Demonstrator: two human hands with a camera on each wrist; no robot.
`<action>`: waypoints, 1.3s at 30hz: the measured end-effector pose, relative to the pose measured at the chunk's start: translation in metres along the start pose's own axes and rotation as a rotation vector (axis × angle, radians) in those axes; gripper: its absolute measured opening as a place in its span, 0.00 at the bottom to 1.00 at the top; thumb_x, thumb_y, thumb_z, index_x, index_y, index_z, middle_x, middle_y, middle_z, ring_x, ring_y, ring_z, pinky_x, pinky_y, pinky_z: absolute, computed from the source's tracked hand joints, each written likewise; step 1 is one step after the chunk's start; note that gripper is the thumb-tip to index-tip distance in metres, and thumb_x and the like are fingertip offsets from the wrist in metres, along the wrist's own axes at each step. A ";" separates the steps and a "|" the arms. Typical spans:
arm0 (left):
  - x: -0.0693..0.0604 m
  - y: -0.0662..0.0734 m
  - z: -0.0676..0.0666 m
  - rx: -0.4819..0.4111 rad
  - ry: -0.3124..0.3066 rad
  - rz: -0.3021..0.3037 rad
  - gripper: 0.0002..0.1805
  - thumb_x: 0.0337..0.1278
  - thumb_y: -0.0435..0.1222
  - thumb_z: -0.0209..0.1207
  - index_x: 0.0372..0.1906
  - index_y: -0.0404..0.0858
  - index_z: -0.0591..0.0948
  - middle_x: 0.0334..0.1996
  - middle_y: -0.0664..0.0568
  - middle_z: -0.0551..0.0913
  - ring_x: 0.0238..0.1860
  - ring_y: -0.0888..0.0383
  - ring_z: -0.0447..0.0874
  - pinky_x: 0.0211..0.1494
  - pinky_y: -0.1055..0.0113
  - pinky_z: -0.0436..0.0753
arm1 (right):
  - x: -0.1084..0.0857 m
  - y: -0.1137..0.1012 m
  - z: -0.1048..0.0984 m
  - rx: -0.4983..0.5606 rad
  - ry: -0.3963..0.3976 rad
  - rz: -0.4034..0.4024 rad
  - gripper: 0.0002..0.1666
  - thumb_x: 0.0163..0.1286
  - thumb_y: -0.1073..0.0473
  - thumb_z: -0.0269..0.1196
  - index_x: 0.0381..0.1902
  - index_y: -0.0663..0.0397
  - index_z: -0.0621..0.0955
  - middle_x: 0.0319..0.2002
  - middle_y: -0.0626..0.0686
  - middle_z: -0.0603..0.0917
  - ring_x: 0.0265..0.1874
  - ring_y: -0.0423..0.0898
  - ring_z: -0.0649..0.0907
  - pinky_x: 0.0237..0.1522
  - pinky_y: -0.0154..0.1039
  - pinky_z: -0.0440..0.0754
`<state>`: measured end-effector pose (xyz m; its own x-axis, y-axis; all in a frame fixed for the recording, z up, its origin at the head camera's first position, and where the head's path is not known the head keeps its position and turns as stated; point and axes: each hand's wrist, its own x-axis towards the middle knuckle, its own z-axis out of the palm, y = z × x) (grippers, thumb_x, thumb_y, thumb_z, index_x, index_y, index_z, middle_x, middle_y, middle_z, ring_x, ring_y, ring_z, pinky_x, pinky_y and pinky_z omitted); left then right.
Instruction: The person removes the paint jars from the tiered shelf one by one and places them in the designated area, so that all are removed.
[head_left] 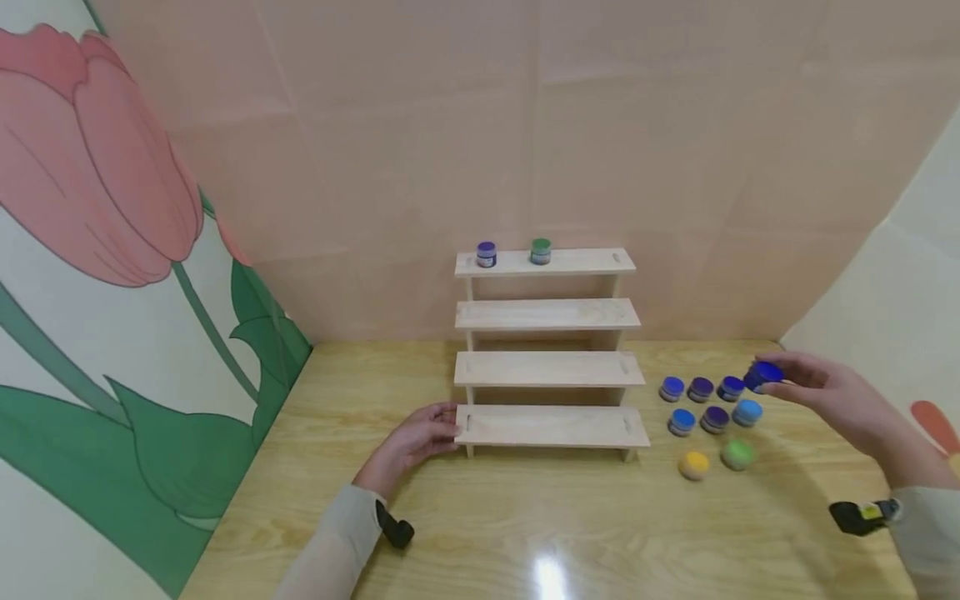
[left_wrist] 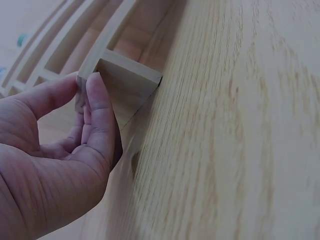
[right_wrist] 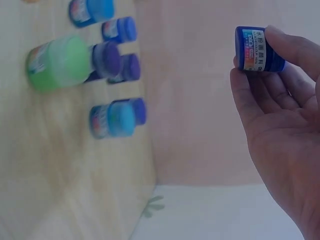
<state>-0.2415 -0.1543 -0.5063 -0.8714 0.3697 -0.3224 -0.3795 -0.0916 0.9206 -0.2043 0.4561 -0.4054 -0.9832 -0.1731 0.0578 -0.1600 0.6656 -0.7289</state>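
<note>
A stepped wooden rack point(head_left: 551, 427) with several shelves stands on the table. Its lowest shelf's left end is pinched between thumb and fingers of my left hand point(head_left: 417, 435); the left wrist view shows this grip on the board's corner point(left_wrist: 82, 90). On the right, my right hand point(head_left: 832, 392) holds a dark blue paint jar point(head_left: 763, 377) above the table. In the right wrist view the jar point(right_wrist: 257, 49) shows a printed label, held between thumb and fingers. A blue-lidded jar point(head_left: 487, 255) and a green-lidded jar point(head_left: 541, 252) stand on the top shelf.
Right of the rack, several paint jars stand in loose rows, among them a light blue jar point(head_left: 747, 412), a yellow jar point(head_left: 693, 466) and a green jar point(head_left: 738, 454). Behind the rack rises a pinkish wall point(head_left: 390, 167). A tulip-painted panel point(head_left: 105, 167) borders the left.
</note>
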 end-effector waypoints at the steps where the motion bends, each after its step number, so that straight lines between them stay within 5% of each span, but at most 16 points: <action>1: 0.000 0.001 0.000 0.000 0.001 0.003 0.33 0.64 0.23 0.58 0.73 0.27 0.62 0.47 0.46 0.78 0.38 0.56 0.84 0.39 0.69 0.86 | -0.002 0.003 0.001 0.009 0.000 0.004 0.30 0.77 0.56 0.60 0.73 0.55 0.69 0.51 0.24 0.77 0.46 0.21 0.78 0.41 0.20 0.76; 13: -0.001 0.001 0.000 -0.001 -0.004 0.001 0.33 0.64 0.23 0.58 0.72 0.28 0.64 0.46 0.47 0.78 0.38 0.57 0.84 0.39 0.69 0.86 | -0.019 0.046 0.014 0.004 -0.044 0.076 0.33 0.77 0.49 0.59 0.73 0.59 0.68 0.51 0.21 0.74 0.46 0.21 0.77 0.40 0.25 0.78; 24: -0.002 0.000 -0.001 -0.006 -0.007 0.002 0.33 0.63 0.23 0.58 0.72 0.28 0.63 0.47 0.46 0.78 0.38 0.56 0.84 0.39 0.68 0.86 | -0.028 0.082 0.031 0.130 -0.103 0.092 0.31 0.77 0.58 0.60 0.71 0.66 0.67 0.51 0.30 0.82 0.47 0.27 0.82 0.45 0.28 0.81; 29: -0.002 -0.001 -0.001 0.000 0.005 -0.009 0.34 0.63 0.23 0.59 0.73 0.28 0.63 0.49 0.44 0.77 0.38 0.56 0.83 0.40 0.68 0.86 | -0.031 0.091 0.035 0.090 -0.090 0.113 0.32 0.76 0.56 0.62 0.70 0.66 0.69 0.50 0.29 0.82 0.46 0.23 0.79 0.43 0.26 0.80; 36: 0.000 0.000 0.000 0.000 0.018 -0.009 0.34 0.63 0.23 0.59 0.73 0.28 0.63 0.51 0.43 0.77 0.38 0.56 0.83 0.39 0.68 0.87 | -0.032 0.104 0.041 0.004 -0.083 0.168 0.39 0.72 0.50 0.65 0.71 0.67 0.68 0.57 0.56 0.84 0.44 0.20 0.76 0.42 0.22 0.76; 39: 0.001 0.000 0.000 -0.006 0.013 -0.009 0.34 0.63 0.23 0.59 0.73 0.28 0.63 0.50 0.44 0.77 0.38 0.56 0.84 0.39 0.69 0.87 | -0.033 0.106 0.044 0.051 -0.079 0.164 0.37 0.72 0.53 0.65 0.71 0.66 0.68 0.54 0.45 0.85 0.45 0.21 0.77 0.42 0.21 0.75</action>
<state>-0.2419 -0.1538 -0.5069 -0.8721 0.3584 -0.3332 -0.3887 -0.0937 0.9166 -0.1853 0.5005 -0.5151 -0.9855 -0.1230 -0.1172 0.0086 0.6526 -0.7576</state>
